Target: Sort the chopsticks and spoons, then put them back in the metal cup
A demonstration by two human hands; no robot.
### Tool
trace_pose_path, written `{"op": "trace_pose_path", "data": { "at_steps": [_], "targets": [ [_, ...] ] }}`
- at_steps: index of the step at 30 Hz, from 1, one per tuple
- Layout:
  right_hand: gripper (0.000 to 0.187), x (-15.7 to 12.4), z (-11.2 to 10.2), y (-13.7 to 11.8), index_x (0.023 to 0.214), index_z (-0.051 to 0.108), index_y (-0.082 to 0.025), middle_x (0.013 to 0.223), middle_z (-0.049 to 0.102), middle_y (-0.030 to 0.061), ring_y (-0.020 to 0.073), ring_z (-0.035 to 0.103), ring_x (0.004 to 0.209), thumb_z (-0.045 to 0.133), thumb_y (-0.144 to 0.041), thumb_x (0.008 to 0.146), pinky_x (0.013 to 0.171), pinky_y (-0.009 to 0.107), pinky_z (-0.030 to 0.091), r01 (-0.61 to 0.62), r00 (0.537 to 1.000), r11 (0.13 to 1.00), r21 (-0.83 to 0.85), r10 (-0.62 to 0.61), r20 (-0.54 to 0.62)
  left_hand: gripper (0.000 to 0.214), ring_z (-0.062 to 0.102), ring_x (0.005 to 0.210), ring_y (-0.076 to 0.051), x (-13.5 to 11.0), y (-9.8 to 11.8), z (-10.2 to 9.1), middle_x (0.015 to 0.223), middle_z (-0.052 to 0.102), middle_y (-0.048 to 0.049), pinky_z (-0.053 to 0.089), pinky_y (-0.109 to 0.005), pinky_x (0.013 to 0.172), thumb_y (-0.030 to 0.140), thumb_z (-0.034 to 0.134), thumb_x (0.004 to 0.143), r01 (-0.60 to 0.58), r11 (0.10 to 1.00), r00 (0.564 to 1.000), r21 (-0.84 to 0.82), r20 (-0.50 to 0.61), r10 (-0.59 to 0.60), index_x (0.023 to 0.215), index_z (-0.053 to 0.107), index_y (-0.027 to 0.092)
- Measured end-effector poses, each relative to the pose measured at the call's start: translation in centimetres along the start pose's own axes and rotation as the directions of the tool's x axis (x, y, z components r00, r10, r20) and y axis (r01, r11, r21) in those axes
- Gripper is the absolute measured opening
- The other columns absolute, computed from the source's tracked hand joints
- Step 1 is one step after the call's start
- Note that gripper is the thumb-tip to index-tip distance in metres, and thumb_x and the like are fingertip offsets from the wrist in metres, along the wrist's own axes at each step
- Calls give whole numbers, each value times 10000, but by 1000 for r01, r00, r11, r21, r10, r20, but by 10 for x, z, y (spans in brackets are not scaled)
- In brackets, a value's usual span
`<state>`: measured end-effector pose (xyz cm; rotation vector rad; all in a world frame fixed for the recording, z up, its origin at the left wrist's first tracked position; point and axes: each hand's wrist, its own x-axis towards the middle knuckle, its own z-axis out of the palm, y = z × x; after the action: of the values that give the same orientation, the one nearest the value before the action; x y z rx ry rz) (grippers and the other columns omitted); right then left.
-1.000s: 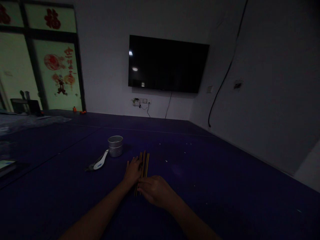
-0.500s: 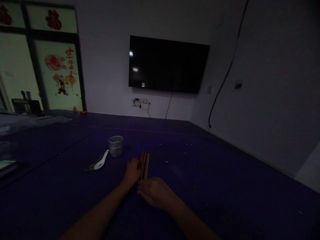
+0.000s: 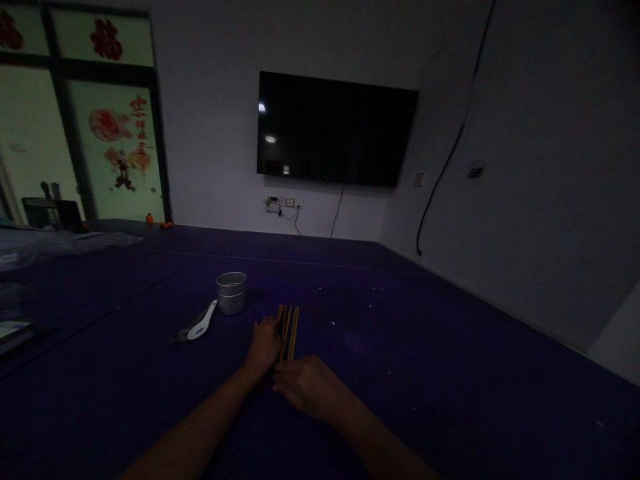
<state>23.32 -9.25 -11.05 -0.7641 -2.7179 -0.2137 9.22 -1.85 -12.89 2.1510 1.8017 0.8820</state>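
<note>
Several wooden chopsticks (image 3: 293,333) lie side by side on the dark blue surface, pointing away from me. My left hand (image 3: 265,343) is at their left side, its fingers curled on the leftmost chopsticks. At the near ends, my right hand (image 3: 307,383) has its thumb and fingers closed on the chopsticks, hiding those ends. Left of my hands stands a grey metal cup (image 3: 232,293), upright. Beside the cup rests a white spoon (image 3: 203,323), partly over a dark, thin utensil (image 3: 181,335) whose kind I cannot make out.
The blue surface (image 3: 400,320) bears small white scraps. At the left are clear plastic wrapping (image 3: 65,245) and a device with a lit screen (image 3: 14,330). A television (image 3: 335,130) hangs on the far wall, and a dark cable (image 3: 447,163) runs down the right wall.
The leftmost chopsticks have spread left, and more separate tips show by my left hand. That hand has shifted slightly left; my right hand has hardly moved.
</note>
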Motion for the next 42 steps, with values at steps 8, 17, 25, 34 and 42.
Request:
{"op": "trace_pose_path", "data": {
  "at_steps": [8,17,25,34,42],
  "targets": [
    [168,10,8,-5,822,654,-167,826,667,28,149,608,758,542,-272,889,689,245,448,-15,998,993,-121,22,60,235,570,1006,-204,-1,0,-6,1036,659,-91,386,-315,925,132,502,801,-18,999,991,-50,-134,11,985,648,134],
    [186,8,-2,-2,924,648,-192,975,669,42,170,574,928,499,-301,909,829,300,406,-95,994,995,13,96,-49,174,607,874,-167,-3,-2,-6,937,671,-63,418,-241,778,229,563,797,14,997,998,-80,-55,-18,923,660,157],
    [214,6,-6,9,922,656,-177,946,679,60,190,590,934,458,-256,907,854,316,407,-238,971,970,43,239,3,202,617,911,-178,2,-6,-3,952,685,-76,424,-265,828,140,568,743,-51,994,997,-98,-61,45,909,683,144],
    [217,5,-4,11,959,638,-182,980,671,56,177,591,945,435,-188,882,883,302,408,-259,965,961,93,261,-6,228,627,864,-172,3,-8,-1,884,693,-62,444,-274,813,87,533,710,-118,984,992,-134,-67,110,862,693,146],
    [276,5,0,13,1051,604,-173,1100,634,78,185,561,1051,413,-135,857,931,301,406,-332,938,928,170,343,-39,293,628,871,-166,3,-7,-1,926,696,-53,454,-263,809,80,523,699,-133,977,990,-167,-71,123,922,696,160]
  ]
}}
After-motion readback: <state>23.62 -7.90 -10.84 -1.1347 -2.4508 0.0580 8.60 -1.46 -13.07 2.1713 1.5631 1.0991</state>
